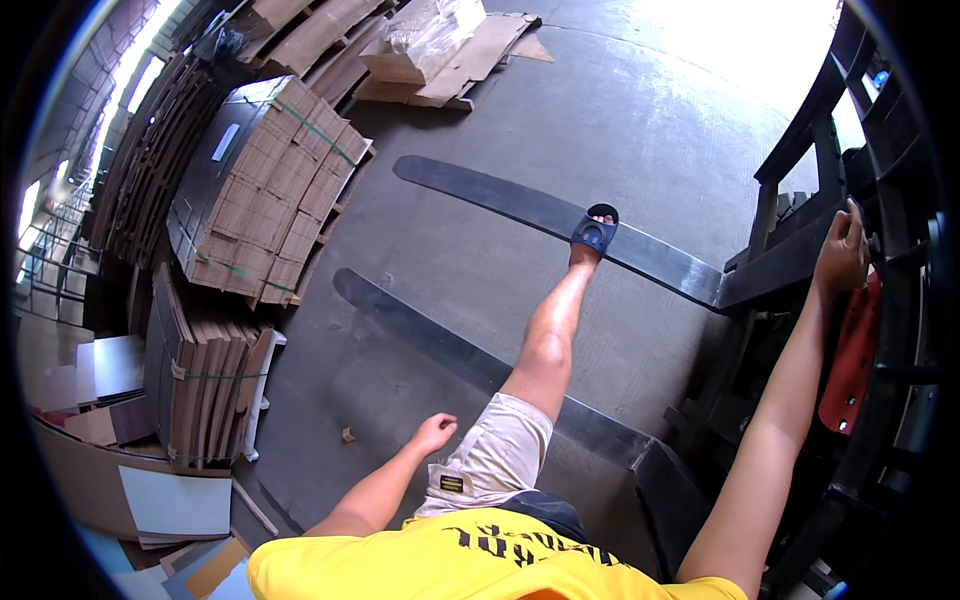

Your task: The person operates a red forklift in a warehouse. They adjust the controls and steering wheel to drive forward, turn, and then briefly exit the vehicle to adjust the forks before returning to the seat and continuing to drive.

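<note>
My right hand (842, 255) reaches out at the right and grips the upright black metal frame (862, 170) of a forklift. My left hand (435, 433) hangs in the air beside my beige shorts, its fingers curled in with nothing visible in them. Two long, dark forks extend leftward from the frame, low over the floor. On the farther fork (480, 190) rests my foot in a dark blue sandal (594, 232). The nearer fork (420, 325) passes beneath my leg, which hides part of it.
At the left stands a strapped stack of brown cartons (275, 180) on a pallet. Strapped boards (215, 375) and loose panels (175, 500) lie nearer. A wrapped bundle (425, 45) sits on cardboard at the back. A red metal part (852, 350) is below my right hand.
</note>
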Demonstrator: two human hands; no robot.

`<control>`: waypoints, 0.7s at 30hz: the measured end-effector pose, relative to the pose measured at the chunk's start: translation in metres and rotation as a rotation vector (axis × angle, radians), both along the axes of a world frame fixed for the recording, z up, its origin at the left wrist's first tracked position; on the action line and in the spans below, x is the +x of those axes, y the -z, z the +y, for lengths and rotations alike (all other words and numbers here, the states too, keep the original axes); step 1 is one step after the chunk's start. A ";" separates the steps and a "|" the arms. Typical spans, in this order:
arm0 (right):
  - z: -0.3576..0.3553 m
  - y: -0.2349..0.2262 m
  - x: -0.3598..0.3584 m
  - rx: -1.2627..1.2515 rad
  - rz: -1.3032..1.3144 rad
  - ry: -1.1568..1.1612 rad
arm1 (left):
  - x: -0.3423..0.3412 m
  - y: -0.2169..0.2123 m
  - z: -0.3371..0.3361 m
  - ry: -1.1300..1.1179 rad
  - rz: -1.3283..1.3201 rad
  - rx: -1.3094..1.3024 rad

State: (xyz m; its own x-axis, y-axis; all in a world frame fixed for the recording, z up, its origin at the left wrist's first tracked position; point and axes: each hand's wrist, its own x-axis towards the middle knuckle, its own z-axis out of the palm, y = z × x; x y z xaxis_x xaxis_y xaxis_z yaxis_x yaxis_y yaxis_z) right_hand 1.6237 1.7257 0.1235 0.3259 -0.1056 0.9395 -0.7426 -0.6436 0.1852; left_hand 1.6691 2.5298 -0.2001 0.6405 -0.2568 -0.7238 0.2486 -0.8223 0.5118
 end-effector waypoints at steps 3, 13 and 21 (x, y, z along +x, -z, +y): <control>-0.001 0.003 -0.010 -0.005 0.022 0.033 | -0.004 0.027 0.037 0.075 0.094 0.164; 0.003 0.009 -0.006 0.020 0.007 0.061 | 0.012 0.028 0.028 -0.076 0.072 0.069; -0.037 0.010 0.013 0.036 0.054 0.071 | 0.031 0.024 -0.041 -0.095 -0.018 -0.128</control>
State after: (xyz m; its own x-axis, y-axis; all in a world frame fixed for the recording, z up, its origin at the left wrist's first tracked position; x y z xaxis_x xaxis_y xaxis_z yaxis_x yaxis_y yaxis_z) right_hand 1.6366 1.6891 0.1132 0.3661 -0.1638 0.9160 -0.7763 -0.5965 0.2036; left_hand 1.6997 2.4883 -0.2242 0.6789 -0.2835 -0.6773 0.3124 -0.7233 0.6158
